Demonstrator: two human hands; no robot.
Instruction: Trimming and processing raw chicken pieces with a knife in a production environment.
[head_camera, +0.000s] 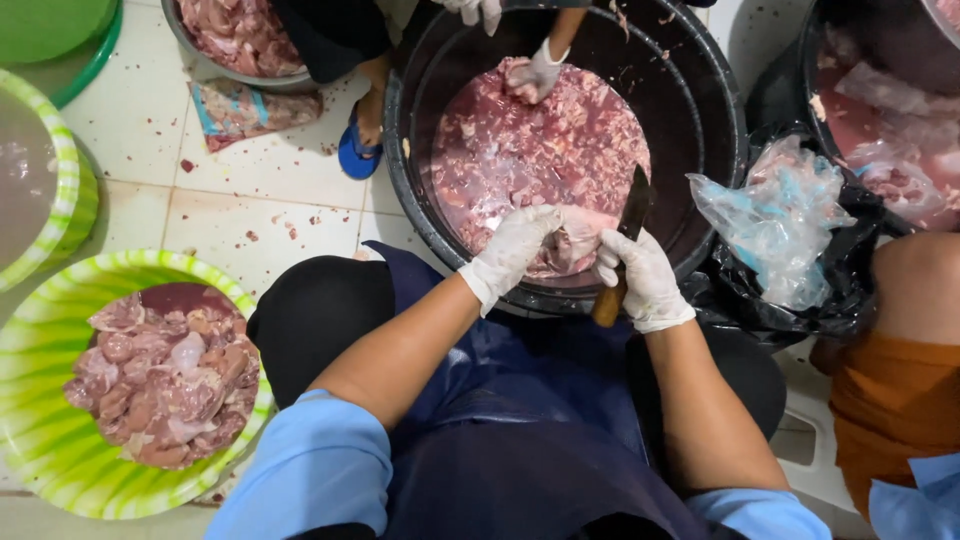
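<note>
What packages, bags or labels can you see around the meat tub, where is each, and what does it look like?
Plastic packet: flat on the floor tiles, upper left, clear with blue markings, pink meat inside.
Crumpled clear bags: right of the black tub, bluish-white, lying on a black bag.
No signs or screens in view.

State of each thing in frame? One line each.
Left hand: gloved, gripping a meat piece.
Right hand: gloved, gripping a knife, blade up.
Black tub: partly full of meat.
Green basin: holds cut pieces.
Plastic bag: crumpled, on the black bag.
</note>
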